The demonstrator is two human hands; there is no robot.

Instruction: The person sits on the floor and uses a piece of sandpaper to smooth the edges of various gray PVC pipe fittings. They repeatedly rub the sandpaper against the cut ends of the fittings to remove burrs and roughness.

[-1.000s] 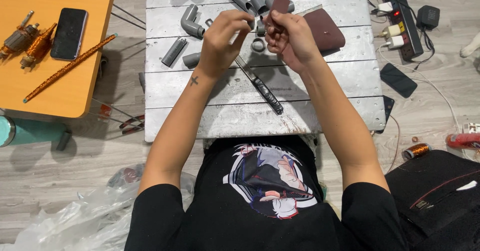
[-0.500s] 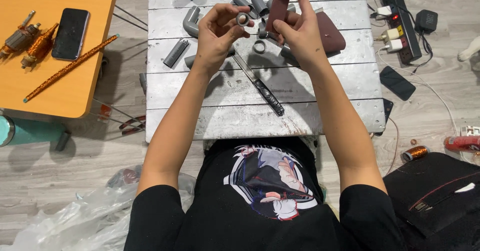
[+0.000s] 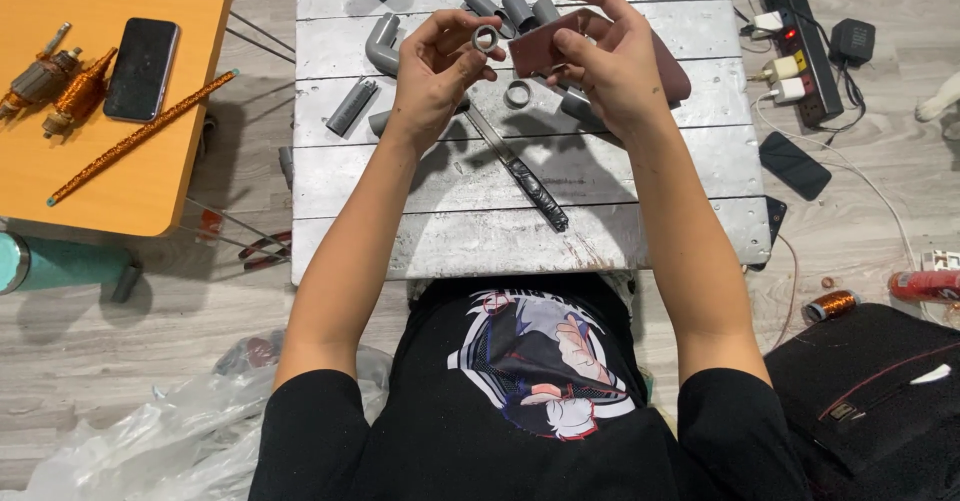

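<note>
My left hand pinches a short grey pipe ring between thumb and fingers, held above the silver wooden table. My right hand grips a dark reddish-brown sheet of sandpaper right beside the ring. A second grey ring lies on the table just below the hands. A long dark-handled knife lies slantwise on the boards between my forearms.
Grey pipe fittings lie on the table: an elbow, a short tube, couplings. An orange table at left bears a phone, copper motor rotors and an orange rod. A power strip, phone and black bag lie right.
Both hands have lifted slightly from the table surface. The left hand turned the ring so its opening faces me, and the right hand brought the sandpaper up against it.
</note>
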